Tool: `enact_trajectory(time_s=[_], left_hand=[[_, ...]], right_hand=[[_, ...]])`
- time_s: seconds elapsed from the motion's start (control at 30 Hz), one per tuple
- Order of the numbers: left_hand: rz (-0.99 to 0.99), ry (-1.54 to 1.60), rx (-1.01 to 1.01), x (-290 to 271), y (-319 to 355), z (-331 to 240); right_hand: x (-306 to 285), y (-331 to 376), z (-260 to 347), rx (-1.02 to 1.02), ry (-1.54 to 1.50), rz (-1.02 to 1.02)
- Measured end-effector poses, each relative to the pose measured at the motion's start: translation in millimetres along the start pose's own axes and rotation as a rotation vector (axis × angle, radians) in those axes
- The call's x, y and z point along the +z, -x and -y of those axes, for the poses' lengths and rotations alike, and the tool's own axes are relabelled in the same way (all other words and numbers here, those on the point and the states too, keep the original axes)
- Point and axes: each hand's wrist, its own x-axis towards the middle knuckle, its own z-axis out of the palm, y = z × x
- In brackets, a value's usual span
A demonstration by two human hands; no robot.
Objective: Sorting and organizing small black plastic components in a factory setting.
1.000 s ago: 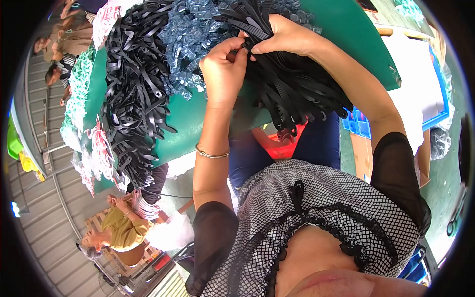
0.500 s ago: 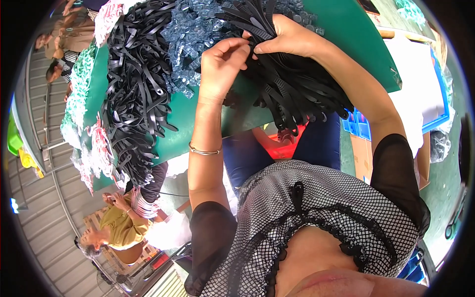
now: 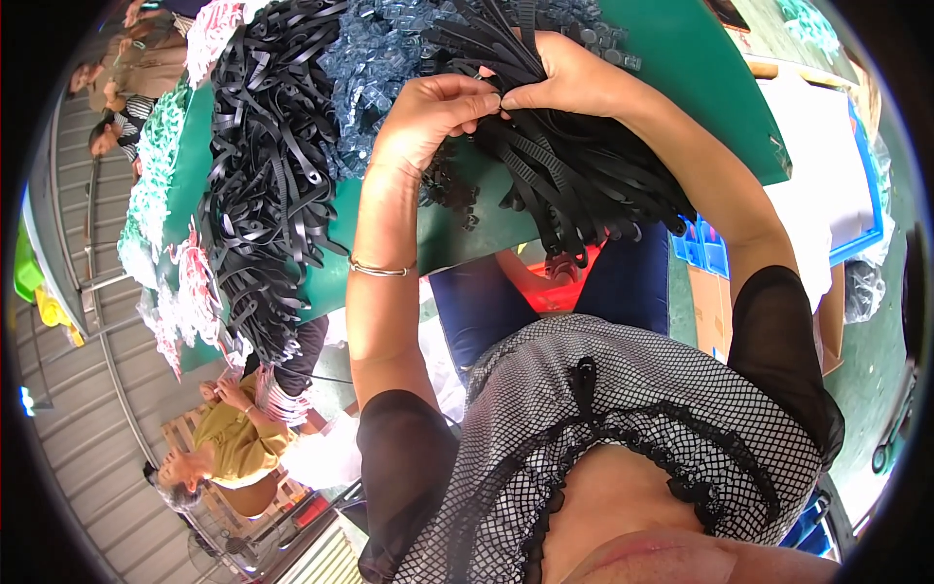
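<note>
Fingertips of the left hand (image 3: 433,117) pinch one thin black plastic strap at the point where it meets the right hand (image 3: 569,78), whose fingers are closed around the top of a thick bundle of black ridged plastic straps (image 3: 584,180). The bundle fans down over the near edge of a green table (image 3: 700,88), above the person's lap. A thin metal bangle (image 3: 381,269) circles the left wrist. To the left lies a long heap of loose black straps (image 3: 263,175); beyond the hands, a pile of clear bluish plastic pieces (image 3: 379,58). Another person in a yellow top (image 3: 233,443) sits at lower left.
</note>
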Motion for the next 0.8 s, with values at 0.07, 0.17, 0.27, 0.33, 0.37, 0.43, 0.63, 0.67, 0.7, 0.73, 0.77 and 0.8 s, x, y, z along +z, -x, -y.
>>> enact_trajectory(time_s=[0.07, 0.17, 0.27, 0.33, 0.37, 0.43, 0.63, 0.67, 0.7, 0.73, 0.77, 0.8], left_hand=[[-0.012, -0.01, -0.006, 2.0, 1.3, -2.0], [-0.044, -0.133, 0.076, 6.8, 4.5, -3.4], [-0.079, -0.201, 0.083, 10.0, 4.7, 0.1], [-0.14, -0.049, 0.1, 12.0, 4.5, 2.2], [-0.141, -0.049, 0.1, 11.1, 4.8, 3.4], [-0.223, 0.095, 0.069, 9.3, 4.9, 5.2], [-0.231, 0.093, 0.091, 23.2, -1.0, 6.7], [-0.231, 0.109, 0.081, 26.4, -0.2, 3.1], [-0.232, 0.109, 0.08, 27.0, -0.3, 3.3], [-0.236, 0.151, 0.089, 27.3, -0.3, 3.3], [-0.24, 0.194, 0.098, 27.6, -0.4, 3.5], [-0.239, 0.194, 0.098, 26.9, -0.2, 4.8]], right_hand=[[1.0, 0.2, 3.5, 0.065, -0.06, -0.005], [1.2, -0.7, 5.1, 0.085, -0.086, 0.011], [0.4, -1.7, -0.5, 0.019, -0.03, -0.049], [-2.4, -1.9, -3.4, 0.035, -0.082, -0.056], [-1.9, -2.5, -3.1, 0.05, -0.138, -0.06], [-1.4, -1.6, 2.2, 0.084, -0.153, -0.082], [4.0, -2.0, 4.8, 0.077, -0.112, -0.05], [6.2, -2.0, 2.5, 0.039, -0.075, -0.092], [7.4, -1.9, 1.3, 0.0, -0.04, -0.134], [6.4, -2.5, 1.5, 0.0, -0.04, -0.134], [4.4, -3.3, 1.9, 0.056, -0.024, -0.113], [3.4, -3.6, 2.1, 0.11, -0.009, -0.093]])
